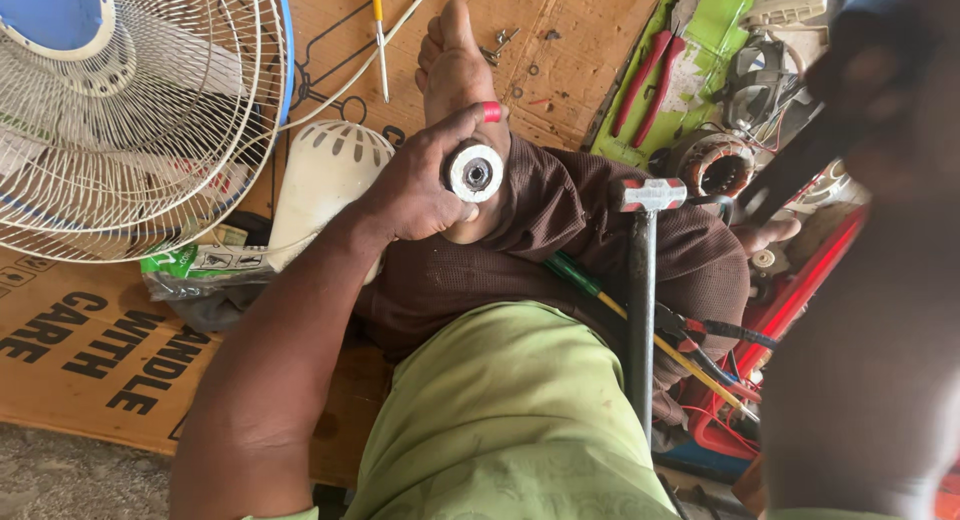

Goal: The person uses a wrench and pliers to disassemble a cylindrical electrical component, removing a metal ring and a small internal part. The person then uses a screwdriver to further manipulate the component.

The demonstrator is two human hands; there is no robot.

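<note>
Fingers (452, 140) round metal rotor (475, 173), L hand (415, 190)

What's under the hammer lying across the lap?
The hammer rests on a brown-trousered leg, crossing a green-handled screwdriver with a yellow shaft. Its lower handle runs alongside the green shirt; whatever lies beneath that end is hidden.

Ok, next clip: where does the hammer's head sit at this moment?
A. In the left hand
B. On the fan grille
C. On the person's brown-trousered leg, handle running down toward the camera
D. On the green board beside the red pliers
C: the hammer lies with its head on the brown trouser leg, while the left hand holds a round metal part instead.
</note>
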